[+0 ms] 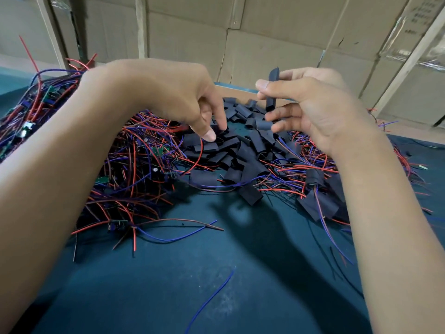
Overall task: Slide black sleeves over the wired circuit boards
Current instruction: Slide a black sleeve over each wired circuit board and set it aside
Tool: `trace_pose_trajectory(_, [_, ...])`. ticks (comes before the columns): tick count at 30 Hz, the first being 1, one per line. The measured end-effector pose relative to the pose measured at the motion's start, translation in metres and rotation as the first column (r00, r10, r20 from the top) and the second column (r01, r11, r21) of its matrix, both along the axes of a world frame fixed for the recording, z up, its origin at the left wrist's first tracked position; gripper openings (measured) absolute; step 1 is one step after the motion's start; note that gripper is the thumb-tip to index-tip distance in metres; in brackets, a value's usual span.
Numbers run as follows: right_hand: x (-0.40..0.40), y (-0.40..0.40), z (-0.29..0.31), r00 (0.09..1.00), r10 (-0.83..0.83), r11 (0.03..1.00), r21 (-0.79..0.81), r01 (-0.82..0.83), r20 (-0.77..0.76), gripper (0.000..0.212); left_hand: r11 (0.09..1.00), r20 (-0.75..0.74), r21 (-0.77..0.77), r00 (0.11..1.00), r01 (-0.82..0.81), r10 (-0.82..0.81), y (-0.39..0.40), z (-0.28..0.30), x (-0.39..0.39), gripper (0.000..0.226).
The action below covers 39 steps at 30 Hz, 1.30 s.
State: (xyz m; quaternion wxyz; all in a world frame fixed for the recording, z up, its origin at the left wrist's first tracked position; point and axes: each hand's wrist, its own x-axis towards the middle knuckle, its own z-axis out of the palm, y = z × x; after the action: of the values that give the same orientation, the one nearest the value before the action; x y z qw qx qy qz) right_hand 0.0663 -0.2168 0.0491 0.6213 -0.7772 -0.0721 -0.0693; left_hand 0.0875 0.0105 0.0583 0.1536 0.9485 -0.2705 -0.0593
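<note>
Above the sleeve pile (243,143), right hand (310,109) pinches 1 black sleeve (271,91); left hand (173,97) reaches down, loosely curled, empty.

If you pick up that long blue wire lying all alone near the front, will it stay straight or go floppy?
Probably floppy: the lone blue wire already lies in a loose curve on the green mat. It looks thin, so likely very light. Its smooth coating might slip, so a pinch would likely hold better than a push.
</note>
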Motion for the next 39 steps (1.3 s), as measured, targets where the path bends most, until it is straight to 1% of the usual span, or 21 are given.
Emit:
trace_pose_trajectory(4, [0.000, -0.004, 0.000, 0.999, 0.039, 0.999, -0.023, -0.039, 0.005, 0.021, 0.986, 0.117, -0.167, 0.993, 0.018, 0.002, 0.000, 0.005, -0.005, 0.021])
trace_pose_trajectory(7, [0.000, -0.003, 0.000, 0.999, 0.038, 0.999, -0.031, -0.038, 0.009, 0.021, 0.930, 0.170, -0.363, 0.985, 0.058, 0.005, -0.005, 0.007, -0.013, 0.020])
trace_pose_trajectory(9, [0.000, -0.003, 0.001, 0.998, 0.055, 0.997, -0.055, -0.054, 0.015, 0.021, 0.897, 0.191, -0.435, 0.982, 0.081, 0.004, -0.009, 0.008, -0.019, 0.021])
trace_pose_trajectory(10, [-0.001, -0.004, 0.002, 0.997, 0.078, 0.994, -0.080, -0.077, 0.017, 0.025, 0.881, 0.195, -0.466, 0.981, 0.086, 0.007, -0.011, 0.009, -0.021, 0.021])
trace_pose_trajectory(12, [-0.003, -0.006, 0.002, 0.990, 0.142, 0.985, -0.106, -0.139, 0.020, 0.042, 0.847, 0.205, -0.525, 0.978, 0.085, 0.029, -0.012, 0.009, -0.022, 0.021])
trace_pose_trajectory(14, [-0.004, -0.008, 0.003, 0.979, 0.199, 0.979, -0.048, -0.197, 0.034, 0.056, 0.807, 0.192, -0.585, 0.981, 0.082, 0.040, -0.011, 0.009, -0.020, 0.018])
trace_pose_trajectory(16, [-0.006, -0.009, 0.004, 0.965, 0.257, 0.966, 0.027, -0.259, 0.055, 0.055, 0.757, 0.136, -0.650, 0.990, 0.071, 0.024, -0.011, 0.007, -0.018, 0.018])
trace_pose_trajectory(17, [-0.006, -0.009, 0.003, 0.959, 0.278, 0.960, 0.025, -0.280, 0.060, 0.054, 0.732, 0.104, -0.679, 0.995, 0.061, 0.013, -0.012, 0.006, -0.017, 0.018])
trace_pose_trajectory(19, [-0.007, -0.006, 0.000, 0.954, 0.299, 0.953, -0.068, -0.296, 0.036, 0.058, 0.717, 0.062, -0.696, 0.998, 0.039, 0.006, -0.012, 0.003, -0.012, 0.017])
trace_pose_trajectory(20, [-0.007, -0.004, -0.002, 0.955, 0.297, 0.945, -0.144, -0.293, 0.004, 0.061, 0.743, 0.047, -0.669, 0.999, 0.019, 0.017, -0.011, 0.001, -0.008, 0.014])
trace_pose_trajectory(21, [-0.006, -0.001, -0.005, 0.958, 0.286, 0.929, -0.237, -0.285, -0.031, 0.061, 0.799, 0.024, -0.601, 0.999, -0.010, 0.031, -0.010, -0.002, -0.004, 0.012])
trace_pose_trajectory(23, [-0.005, 0.005, -0.012, 0.970, 0.230, 0.878, -0.413, -0.244, -0.083, 0.053, 0.944, -0.075, -0.323, 0.996, -0.073, 0.051, -0.009, -0.010, 0.002, 0.013])
trace_pose_trajectory(24, [-0.003, 0.007, -0.015, 0.979, 0.183, 0.858, -0.472, -0.204, -0.090, 0.049, 0.983, -0.149, -0.166, 0.987, -0.084, 0.059, -0.012, -0.016, 0.005, 0.019])
trace_pose_trajectory(25, [-0.001, 0.007, -0.016, 0.987, 0.134, 0.842, -0.514, -0.160, -0.089, 0.046, 0.996, -0.220, -0.045, 0.973, -0.082, 0.070, -0.017, -0.024, 0.007, 0.027])
trace_pose_trajectory(26, [0.002, 0.006, -0.017, 0.993, 0.090, 0.832, -0.541, -0.120, -0.082, 0.044, 0.997, -0.270, 0.026, 0.960, -0.074, 0.078, -0.026, -0.033, 0.008, 0.033])
trace_pose_trajectory(27, [0.004, 0.004, -0.017, 0.996, 0.050, 0.829, -0.553, -0.083, -0.075, 0.043, 0.996, -0.282, 0.066, 0.957, -0.054, 0.071, -0.036, -0.042, 0.008, 0.037])
trace_pose_trajectory(32, [0.010, -0.013, -0.012, 0.992, -0.117, 0.891, -0.446, 0.082, -0.052, 0.040, 0.980, -0.209, 0.161, 0.974, 0.118, -0.083, -0.081, -0.074, -0.003, 0.054])
trace_pose_trajectory(33, [0.010, -0.016, -0.011, 0.990, -0.132, 0.901, -0.422, 0.102, -0.043, 0.036, 0.981, -0.184, 0.152, 0.978, 0.123, -0.094, -0.087, -0.079, -0.006, 0.055])
trace_pose_trajectory(35, [0.010, -0.022, -0.008, 0.988, -0.154, 0.911, -0.390, 0.135, -0.019, 0.029, 0.992, -0.128, 0.080, 0.988, 0.098, -0.088, -0.097, -0.090, -0.011, 0.055])
trace_pose_trajectory(37, [0.010, -0.026, -0.007, 0.986, -0.169, 0.909, -0.385, 0.157, 0.002, 0.027, 0.996, -0.077, 0.033, 0.994, 0.084, -0.081, -0.105, -0.097, -0.013, 0.050])
trace_pose_trajectory(39, [0.011, -0.029, -0.007, 0.985, -0.171, 0.908, -0.386, 0.161, 0.010, 0.026, 0.995, -0.046, 0.008, 0.994, 0.098, -0.098, -0.106, -0.099, -0.012, 0.036])
